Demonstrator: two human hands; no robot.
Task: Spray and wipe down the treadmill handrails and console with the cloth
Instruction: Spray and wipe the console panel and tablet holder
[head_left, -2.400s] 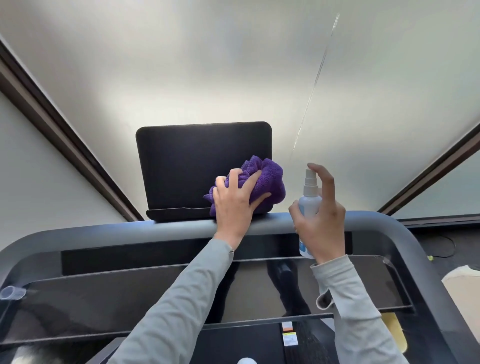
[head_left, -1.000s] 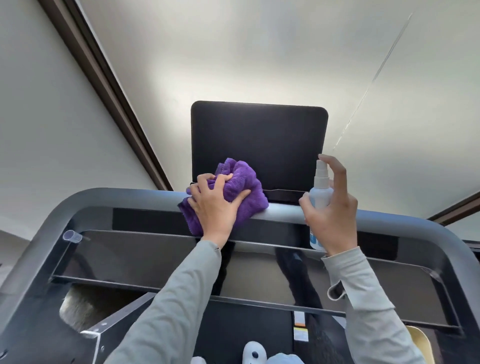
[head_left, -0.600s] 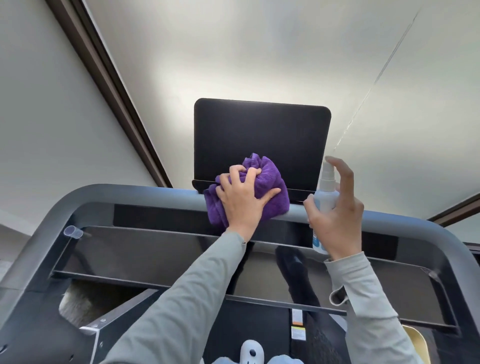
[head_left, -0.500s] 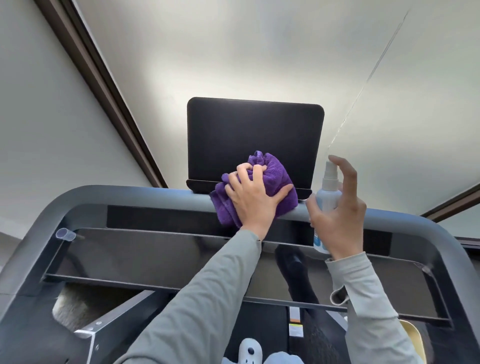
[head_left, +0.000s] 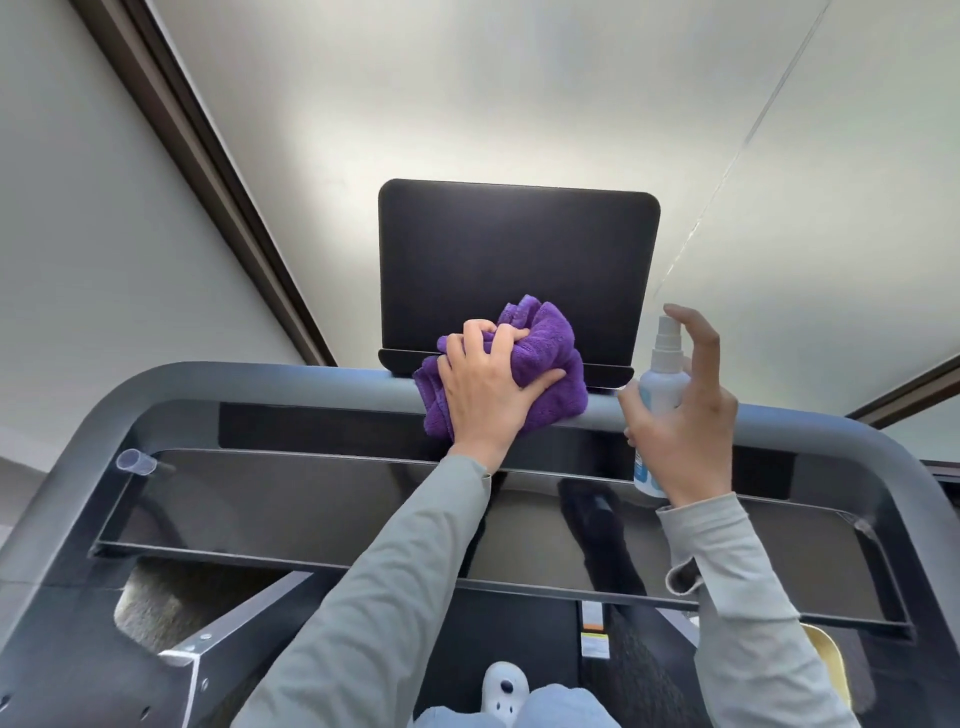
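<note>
Left hand grips purple cloth on handrail; right hand holds spray bottle.

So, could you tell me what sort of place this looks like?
Probably a home or small gym room: the person stands on a treadmill, with its grey front handrail, glossy black console and upright dark screen panel against a plain white wall.

cloth: purple, plain
spray bottle: white, blue print low on label
console panel: matte black, above cloth
handrail: dark grey
sleeves: light grey
shoe: white, dark dots
</note>
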